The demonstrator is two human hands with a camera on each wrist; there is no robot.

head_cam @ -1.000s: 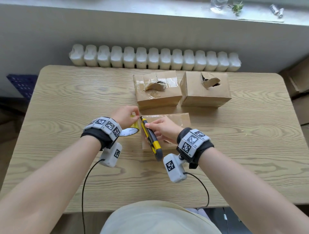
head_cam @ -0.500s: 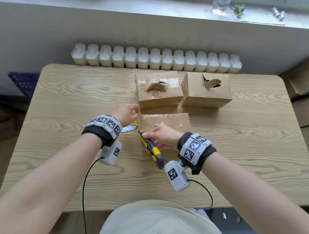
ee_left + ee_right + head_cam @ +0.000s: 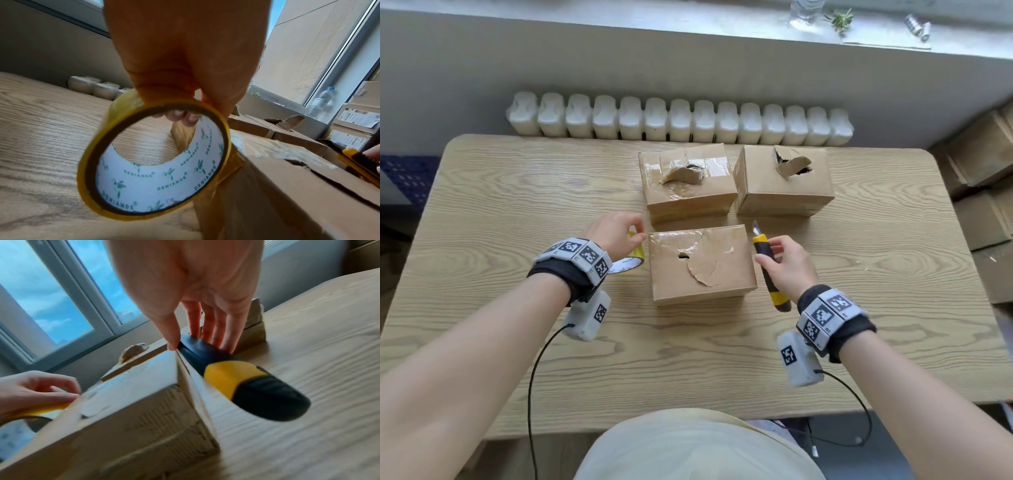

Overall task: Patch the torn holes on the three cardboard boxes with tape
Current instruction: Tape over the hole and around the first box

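Observation:
Three torn cardboard boxes stand on the wooden table (image 3: 517, 205). The near box (image 3: 700, 265) has clear tape along the far part of its top, a small hole and a torn flap. Behind it are a taped box (image 3: 688, 185) with a raised flap and an untaped box (image 3: 784, 180) with an open hole. My left hand (image 3: 616, 231) holds the yellow tape roll (image 3: 152, 160) upright at the near box's left side. My right hand (image 3: 786, 263) grips a yellow-and-black utility knife (image 3: 767, 267) just right of that box, blade tip (image 3: 755, 226) out and pointing away.
A row of white bottles (image 3: 678, 120) lines the table's far edge. Stacked cardboard boxes (image 3: 983, 192) sit off the table to the right. A windowsill (image 3: 722, 24) with a water bottle and small items runs behind.
My right hand carried the knife from the near box's left edge across to its right side. The left hand stayed at the left with the roll, and the box top is now uncovered.

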